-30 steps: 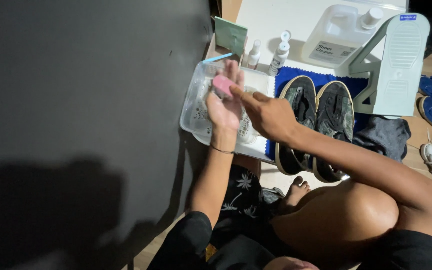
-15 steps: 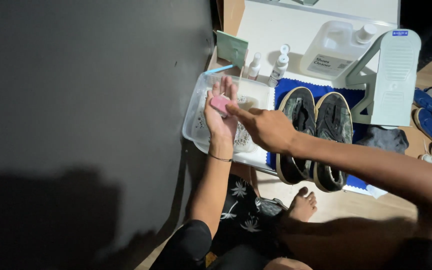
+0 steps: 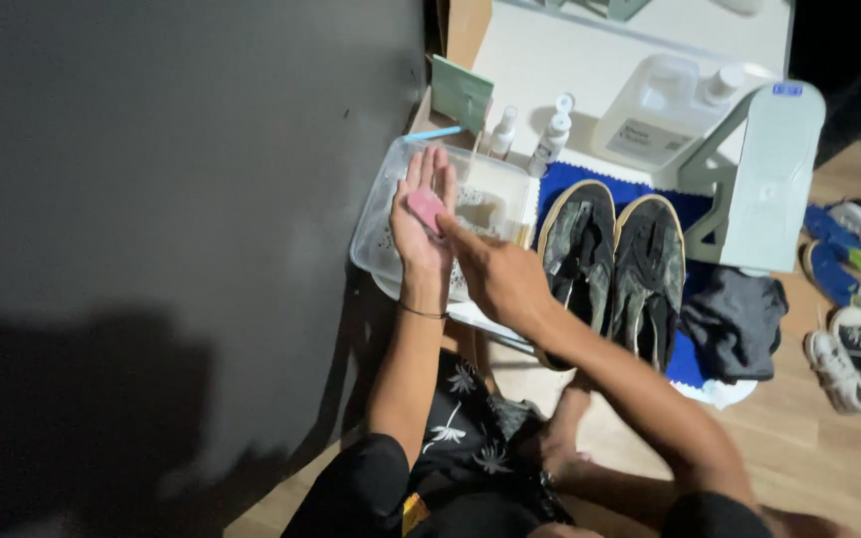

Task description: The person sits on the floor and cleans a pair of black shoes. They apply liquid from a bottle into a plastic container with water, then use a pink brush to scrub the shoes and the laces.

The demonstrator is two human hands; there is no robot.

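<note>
My left hand (image 3: 419, 221) is held palm up over a clear plastic tub (image 3: 381, 221) of water, with a small pink block (image 3: 425, 208) lying in the palm. My right hand (image 3: 498, 281) reaches across from the right, its forefinger pressing on the pink block. A pair of dark camouflage slip-on shoes (image 3: 615, 269) lies just right of the tub on a blue mat (image 3: 688, 357).
A dark wall fills the left side. Behind the tub stand two small spray bottles (image 3: 553, 132), a large clear jug (image 3: 658, 122) and a pale green stand (image 3: 771, 177). A dark cloth (image 3: 737, 321) and several loose sneakers (image 3: 854, 344) lie on the wooden floor at the right.
Both hands have stayed together over the tub, the right forefinger still on the pink block. The view has shifted, so the hands sit lower in the picture.
</note>
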